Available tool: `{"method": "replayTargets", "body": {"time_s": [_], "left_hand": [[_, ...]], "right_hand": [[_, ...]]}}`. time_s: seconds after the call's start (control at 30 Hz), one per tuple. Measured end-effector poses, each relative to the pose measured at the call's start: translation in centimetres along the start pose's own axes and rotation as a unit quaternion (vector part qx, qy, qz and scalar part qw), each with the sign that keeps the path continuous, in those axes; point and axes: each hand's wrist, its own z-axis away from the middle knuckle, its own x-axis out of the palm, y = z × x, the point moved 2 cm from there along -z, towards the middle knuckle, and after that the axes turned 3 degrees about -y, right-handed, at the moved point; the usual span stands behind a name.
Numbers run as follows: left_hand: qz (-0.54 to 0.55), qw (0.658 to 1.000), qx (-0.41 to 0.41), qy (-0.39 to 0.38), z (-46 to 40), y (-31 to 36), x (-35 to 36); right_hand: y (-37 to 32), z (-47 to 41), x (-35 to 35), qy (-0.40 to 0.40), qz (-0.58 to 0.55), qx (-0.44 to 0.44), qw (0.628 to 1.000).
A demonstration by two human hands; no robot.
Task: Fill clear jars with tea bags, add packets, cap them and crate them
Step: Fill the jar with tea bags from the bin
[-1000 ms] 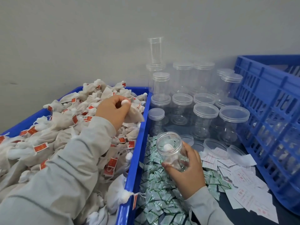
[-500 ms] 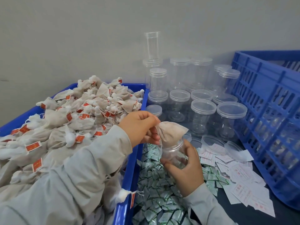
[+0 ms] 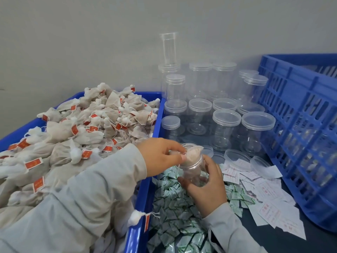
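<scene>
- Head view, centre of frame: right hand (image 3: 206, 187) grips an uncapped clear jar (image 3: 193, 167) above green packets (image 3: 175, 212).
- Left hand (image 3: 160, 156) pinches a tea bag (image 3: 191, 152) at the jar's mouth.
- Left of frame: blue bin (image 3: 140, 212) heaped with tea bags.
- Right edge: blue crate (image 3: 299, 125) beside capped empty jars (image 3: 226, 125).

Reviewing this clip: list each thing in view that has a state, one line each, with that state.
Held jar: uncapped, tilted, in the right hand's grip.
Tea bag: partly in the jar's mouth, pinched by the left hand.
Left hand: pinching the tea bag.
Right hand: curled round the jar.
Spare jars: upright, capped, empty.
Loose lids: off, lying by the paper slips.
Tea bag bin: heaped full.
</scene>
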Motion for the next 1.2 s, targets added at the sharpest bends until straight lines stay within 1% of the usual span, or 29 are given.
{"method": "replayTargets", "body": {"time_s": [0.07, 0.17, 0.23, 0.3, 0.43, 0.5, 0.53, 0.57, 0.63, 0.67, 0.7, 0.73, 0.77, 0.8, 0.83, 0.87, 0.9, 0.93, 1.0, 1.03, 1.07, 1.2], "left_hand": [[-0.011, 0.999, -0.005, -0.031, 0.2, 0.3, 0.1], [-0.002, 0.996, -0.038, -0.086, 0.4, 0.6, 0.2], [-0.055, 0.991, -0.042, -0.118, 0.7, 1.0, 0.1], [-0.133, 0.98, -0.036, -0.144, 1.0, 1.4, 0.3], [-0.25, 0.948, -0.035, -0.193, 1.2, 1.8, 0.8], [-0.285, 0.936, -0.027, -0.205, 1.1, 2.0, 1.1], [-0.286, 0.936, -0.015, -0.203, 1.2, 2.0, 1.0], [-0.268, 0.944, -0.01, -0.194, 1.2, 1.9, 0.7], [-0.17, 0.974, 0.004, -0.151, 1.5, 1.3, -0.7], [-0.108, 0.988, 0.006, -0.11, 1.6, 0.8, -1.7], [-0.052, 0.997, -0.001, -0.049, 1.3, 0.0, -2.7], [-0.023, 0.999, -0.011, 0.036, 0.9, -1.2, -3.7], [-0.025, 0.991, -0.035, 0.127, 0.2, -2.5, -4.6], [-0.049, 0.976, -0.066, 0.203, -0.3, -3.7, -5.2], [-0.075, 0.962, -0.094, 0.246, -0.8, -4.8, -5.4], [-0.099, 0.956, -0.122, 0.249, -1.1, -5.8, -5.2], [-0.119, 0.957, -0.141, 0.221, -1.6, -6.6, -4.7], [-0.141, 0.962, -0.155, 0.173, -2.1, -7.2, -4.0], [-0.185, 0.967, -0.16, 0.072, -3.0, -7.6, -2.4], [-0.2, 0.966, -0.156, 0.044, -3.4, -7.6, -1.8], [-0.215, 0.964, -0.155, 0.031, -3.7, -7.6, -1.5], [-0.258, 0.95, -0.175, 0.019, -4.0, -7.4, -1.5]], "right_hand": [[-0.2, 0.1, 0.0, 0.009, 0.028, -0.023, 0.999], [-0.6, 0.3, 0.1, 0.019, 0.08, -0.068, 0.994], [-1.0, 0.5, 0.2, 0.019, 0.106, -0.127, 0.986], [-1.3, 0.7, 0.4, 0.018, 0.141, -0.185, 0.972], [-2.0, 1.1, 0.6, 0.022, 0.178, -0.247, 0.952], [-2.3, 1.1, 0.6, 0.028, 0.18, -0.263, 0.948], [-2.4, 1.2, 0.6, 0.031, 0.175, -0.263, 0.948], [-2.3, 1.2, 0.6, 0.035, 0.168, -0.257, 0.951], [-2.1, 1.1, 0.4, 0.043, 0.147, -0.22, 0.963], [-1.9, 1.0, 0.3, 0.043, 0.134, -0.189, 0.972], [-1.6, 0.8, 0.1, 0.043, 0.119, -0.157, 0.979], [-1.3, 0.8, 0.0, 0.042, 0.104, -0.126, 0.986], [-1.0, 0.8, -0.1, 0.037, 0.086, -0.095, 0.991], [-0.8, 0.8, -0.1, 0.028, 0.063, -0.066, 0.995], [-0.6, 0.8, -0.1, 0.019, 0.044, -0.043, 0.998], [-0.5, 0.7, -0.1, 0.013, 0.033, -0.028, 0.999], [-0.4, 0.7, -0.1, 0.009, 0.028, -0.019, 0.999], [-0.4, 0.7, -0.1, 0.007, 0.027, -0.014, 1.0], [-0.3, 0.6, 0.0, 0.006, 0.028, -0.011, 1.0], [-0.3, 0.5, 0.1, 0.005, 0.028, -0.01, 1.0], [-0.3, 0.5, 0.1, 0.006, 0.028, -0.008, 1.0], [-0.2, 0.5, 0.0, 0.006, 0.035, -0.013, 0.999]]}}
